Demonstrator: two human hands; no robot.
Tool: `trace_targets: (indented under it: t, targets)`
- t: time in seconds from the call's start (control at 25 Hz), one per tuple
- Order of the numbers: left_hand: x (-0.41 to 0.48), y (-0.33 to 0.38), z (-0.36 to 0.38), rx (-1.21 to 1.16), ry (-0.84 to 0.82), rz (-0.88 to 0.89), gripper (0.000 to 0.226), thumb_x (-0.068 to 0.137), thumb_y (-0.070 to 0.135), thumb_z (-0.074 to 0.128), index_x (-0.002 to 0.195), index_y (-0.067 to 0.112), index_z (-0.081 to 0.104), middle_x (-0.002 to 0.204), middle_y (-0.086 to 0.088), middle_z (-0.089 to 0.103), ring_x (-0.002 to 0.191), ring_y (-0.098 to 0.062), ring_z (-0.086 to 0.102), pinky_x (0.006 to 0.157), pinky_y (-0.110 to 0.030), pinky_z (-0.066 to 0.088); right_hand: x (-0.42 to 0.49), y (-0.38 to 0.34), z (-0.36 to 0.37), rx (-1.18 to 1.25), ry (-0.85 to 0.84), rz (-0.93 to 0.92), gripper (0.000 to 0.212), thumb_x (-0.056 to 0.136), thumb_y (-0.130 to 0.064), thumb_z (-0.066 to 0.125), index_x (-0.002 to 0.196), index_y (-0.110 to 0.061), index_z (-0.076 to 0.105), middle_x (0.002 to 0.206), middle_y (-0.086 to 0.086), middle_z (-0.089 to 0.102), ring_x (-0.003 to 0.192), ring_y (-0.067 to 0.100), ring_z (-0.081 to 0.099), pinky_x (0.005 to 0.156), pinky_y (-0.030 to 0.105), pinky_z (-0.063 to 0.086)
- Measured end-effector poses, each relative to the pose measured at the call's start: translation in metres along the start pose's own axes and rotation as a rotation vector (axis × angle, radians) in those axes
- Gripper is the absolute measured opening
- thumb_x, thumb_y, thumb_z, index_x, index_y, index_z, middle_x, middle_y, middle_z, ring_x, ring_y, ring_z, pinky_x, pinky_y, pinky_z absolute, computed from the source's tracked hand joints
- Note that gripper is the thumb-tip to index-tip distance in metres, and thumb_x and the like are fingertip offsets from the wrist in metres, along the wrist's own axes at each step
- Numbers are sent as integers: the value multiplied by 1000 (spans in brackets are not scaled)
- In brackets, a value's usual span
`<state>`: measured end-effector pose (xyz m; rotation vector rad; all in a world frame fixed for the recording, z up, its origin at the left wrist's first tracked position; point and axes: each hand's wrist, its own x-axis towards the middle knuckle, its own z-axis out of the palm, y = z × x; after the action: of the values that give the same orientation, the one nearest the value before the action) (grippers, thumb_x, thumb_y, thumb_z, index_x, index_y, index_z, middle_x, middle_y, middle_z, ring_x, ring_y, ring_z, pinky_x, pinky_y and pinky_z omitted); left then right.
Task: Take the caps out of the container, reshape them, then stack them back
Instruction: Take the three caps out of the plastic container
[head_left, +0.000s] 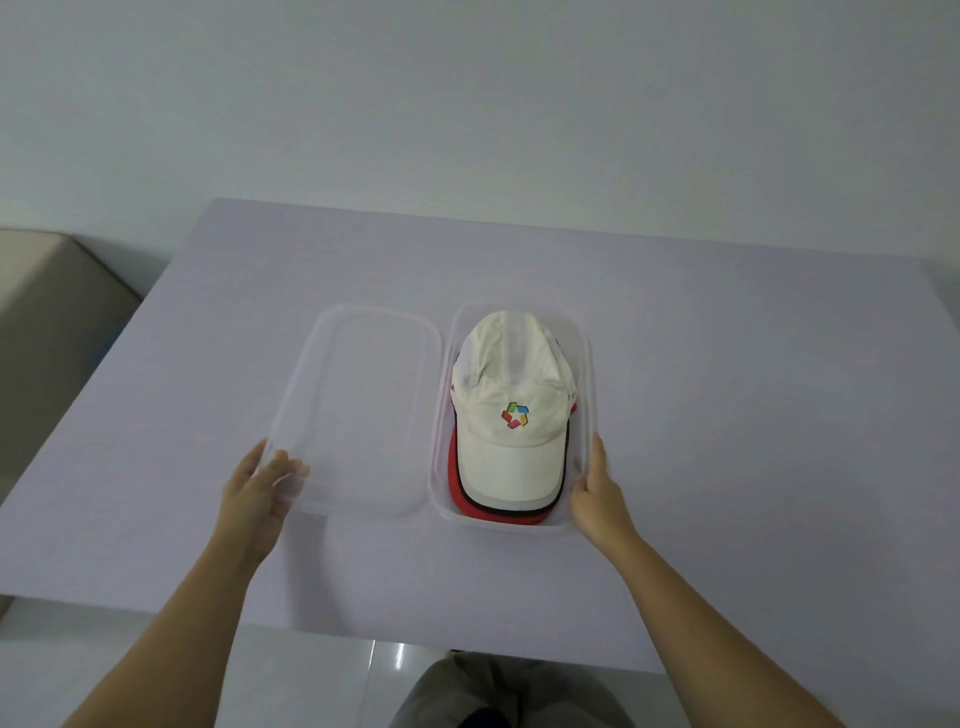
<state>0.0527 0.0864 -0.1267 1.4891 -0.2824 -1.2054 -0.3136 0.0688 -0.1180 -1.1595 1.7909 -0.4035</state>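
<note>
- Clear plastic is under both of my hands: an open container (592, 364) on the right and its lid (363, 405) lying flat just beside it on the left, the long sides almost touching.
- Both sit on a pale lavender table (727, 415), towards the middle of its top.
- Inside the container lies a stack of caps, crowns to the far end and brims pointing at me.
- On top of it sits a white cap (511, 457) with mesh panels and a small many-coloured logo on the front.
- Under it a dark brim edge shows, and lower still a red cap (455, 491) whose brim sticks out to the left and at the near end.
- How many caps lie in the stack I cannot tell.
- My left hand (260, 488) rests at the near left corner of the lid, the fingers stretched out and a little spread, looking hazy through the plastic of the rim.
- It curls round nothing; the fingers only touch the lid.
- My right hand (597, 493) lies along the outside of the container's right wall, close to the near right corner.
- Its fingers are straight and together, pressed flat on the wall and pointing away from me, clamped on nothing.
- Neither hand touches a cap.
- Left of the table stands a beige cushioned seat (47, 312).
- Behind the table rises a plain pale wall (467, 104).
- Below the table's near edge I see glossy white floor tiles (332, 670) and my knee in grey cloth (498, 691).
</note>
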Motion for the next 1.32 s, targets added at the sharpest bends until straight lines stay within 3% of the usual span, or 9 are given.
trace_targets:
  t: [0.24,0.48,0.56,0.64,0.72,0.84,0.92,1.08,1.32]
  targets:
    - [21,-24,-5,514,-76,-38,63,89,22,63,144,28,32,109,-8,59,88,-23,60,86,-39,50,6,4,1,-41,30,10,66,97,-8,32,149,-29,-3,129,24,55,77,35,62,61,32,47]
    - [36,-22,-3,1019,4,28,61,87,28,65,142,18,40,137,-18,37,121,-36,44,107,-49,36,10,10,4,-28,17,2,64,99,-11,31,148,-30,-5,138,11,50,76,21,59,57,23,44]
    - [36,-23,-2,1144,2,29,61,88,31,62,143,19,39,142,-19,31,128,-39,35,111,-49,29,10,10,3,-26,-2,16,65,99,-12,33,148,-29,-6,143,11,45,84,23,62,66,26,48]
    - [34,-20,0,1263,-2,40,66,89,35,60,147,21,30,151,-16,18,134,-39,23,111,-50,26,7,6,1,-144,21,-41,70,98,-15,41,149,-24,-7,156,10,23,125,28,47,99,34,43]
    - [22,-15,17,1261,36,129,73,89,35,59,149,19,21,156,-14,7,138,-37,18,109,-51,26,1,-3,-5,-317,160,-271,76,93,-17,53,150,-18,3,159,8,9,144,25,16,114,35,21]
    - [0,-11,76,1075,-54,404,65,92,25,56,148,9,26,155,-16,19,140,-32,27,113,-39,23,-5,-31,-9,-548,17,-616,75,82,-18,63,146,-22,24,158,-1,13,143,19,17,115,36,26]
    - [-14,-15,122,1038,-234,469,58,97,25,48,148,9,24,155,-13,24,142,-27,26,114,-36,21,-1,-43,-2,-785,-163,-591,90,74,-34,70,147,-29,17,158,-1,-3,145,21,3,116,43,22]
    - [-28,-43,164,973,-402,361,57,102,29,30,151,13,6,156,-12,22,142,-28,25,113,-37,23,11,-52,12,-1052,-151,-551,115,61,-53,77,148,-27,6,156,12,-14,144,34,-4,115,51,20]
    - [-28,-54,163,927,-338,334,52,102,24,25,151,21,8,120,-20,56,107,-35,55,81,-31,37,6,-70,9,-1028,-230,-423,109,72,-12,70,148,-16,-7,157,13,-13,142,45,-2,105,45,39]
